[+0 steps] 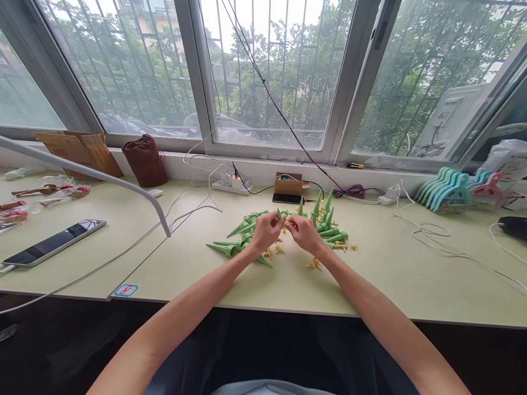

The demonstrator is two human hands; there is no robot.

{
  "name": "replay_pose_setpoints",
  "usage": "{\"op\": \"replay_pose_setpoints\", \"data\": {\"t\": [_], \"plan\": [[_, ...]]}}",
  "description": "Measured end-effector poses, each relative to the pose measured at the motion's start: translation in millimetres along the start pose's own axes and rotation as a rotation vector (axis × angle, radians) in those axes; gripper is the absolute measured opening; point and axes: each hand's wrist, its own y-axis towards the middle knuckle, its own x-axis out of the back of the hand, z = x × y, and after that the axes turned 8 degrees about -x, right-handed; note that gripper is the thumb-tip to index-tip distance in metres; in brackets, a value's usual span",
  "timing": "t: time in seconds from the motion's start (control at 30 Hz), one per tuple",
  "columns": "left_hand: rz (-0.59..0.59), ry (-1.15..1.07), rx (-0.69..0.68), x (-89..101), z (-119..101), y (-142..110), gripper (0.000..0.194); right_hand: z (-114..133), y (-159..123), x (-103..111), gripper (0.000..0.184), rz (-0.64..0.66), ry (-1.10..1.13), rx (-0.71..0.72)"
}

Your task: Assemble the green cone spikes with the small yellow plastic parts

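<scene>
My left hand is closed on a green plastic spike, whose tip shows above the fingers. Right beside it, my right hand pinches a small yellow plastic piece, held against or very near the spike; the fingers hide whether the two are joined. To the left lie several loose green spikes with hollow collared ends. On the right, more green spikes stand upright or lie on their sides. Small yellow T-shaped pieces are scattered below my hands, with a little cluster of yellow pieces near my right forearm.
Behind the spikes are a black phone, a small cardboard box and a power strip. A grey lamp arm crosses the left side above a large phone. Turquoise hangers and loose white cables are at right.
</scene>
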Motion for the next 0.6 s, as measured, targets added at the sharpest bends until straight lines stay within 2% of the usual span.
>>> {"op": "replay_pose_setpoints", "data": {"t": [0.6], "plan": [[0.007,0.004,-0.031,0.4,-4.2,-1.4,0.044,-6.1,0.6,-4.6,0.033,0.034,-0.018,-0.067]]}}
